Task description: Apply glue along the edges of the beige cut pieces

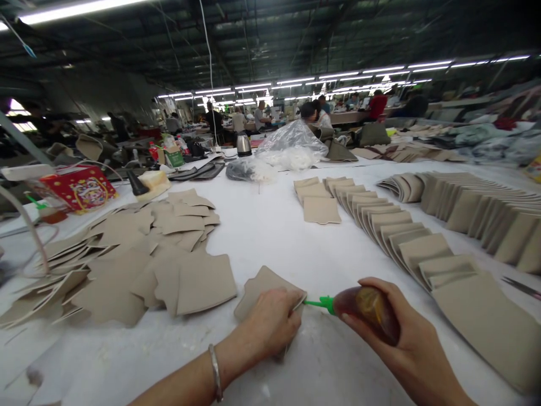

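Observation:
My left hand (270, 322) presses and grips a beige cut fabric piece (258, 287) lying on the white table (270, 237). My right hand (395, 332) holds a brown squeeze bottle (369, 311) on its side. Its green nozzle (320, 304) points at the edge of the piece by my left fingers. A metal bangle sits on my left wrist.
A loose heap of beige pieces (135, 259) lies to the left. Overlapping rows of pieces (406, 237) run along the right, with scissors (522, 287) at the far right. A red box (80, 189), plastic bags (291, 146) and a kettle (243, 144) stand behind. Other people work far back.

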`<control>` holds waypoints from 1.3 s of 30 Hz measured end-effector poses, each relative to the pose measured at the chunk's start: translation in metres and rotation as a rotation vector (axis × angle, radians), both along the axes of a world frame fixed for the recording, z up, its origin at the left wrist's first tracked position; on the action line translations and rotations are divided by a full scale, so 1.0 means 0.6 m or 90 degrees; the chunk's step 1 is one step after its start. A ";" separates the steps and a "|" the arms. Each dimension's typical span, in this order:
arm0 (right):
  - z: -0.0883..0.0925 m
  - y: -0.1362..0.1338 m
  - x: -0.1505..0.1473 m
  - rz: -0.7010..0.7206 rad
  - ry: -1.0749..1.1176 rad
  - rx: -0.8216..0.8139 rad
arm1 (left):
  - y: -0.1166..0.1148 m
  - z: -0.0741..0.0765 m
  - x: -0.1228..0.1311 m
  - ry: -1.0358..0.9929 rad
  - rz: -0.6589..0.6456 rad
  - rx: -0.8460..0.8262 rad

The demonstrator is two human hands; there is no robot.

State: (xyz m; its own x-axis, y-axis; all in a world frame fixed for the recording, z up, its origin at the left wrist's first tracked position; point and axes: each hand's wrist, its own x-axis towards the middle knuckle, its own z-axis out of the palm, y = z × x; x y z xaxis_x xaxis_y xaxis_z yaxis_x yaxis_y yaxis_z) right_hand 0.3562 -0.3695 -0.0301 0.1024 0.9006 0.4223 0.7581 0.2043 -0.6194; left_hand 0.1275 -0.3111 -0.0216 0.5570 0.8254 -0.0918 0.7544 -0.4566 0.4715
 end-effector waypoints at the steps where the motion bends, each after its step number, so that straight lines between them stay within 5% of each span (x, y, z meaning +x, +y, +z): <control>1: 0.000 0.000 0.001 0.007 0.009 -0.015 | 0.000 0.001 -0.001 -0.001 -0.003 0.001; 17: 0.003 0.012 0.009 -0.009 0.100 -0.071 | 0.000 0.004 -0.007 0.001 -0.012 -0.048; 24: 0.003 -0.007 -0.005 0.056 0.178 -0.147 | 0.000 0.006 -0.011 -0.011 -0.001 -0.058; 39: 0.004 -0.034 -0.033 0.023 0.265 -0.157 | -0.007 -0.004 -0.022 -0.028 0.002 -0.019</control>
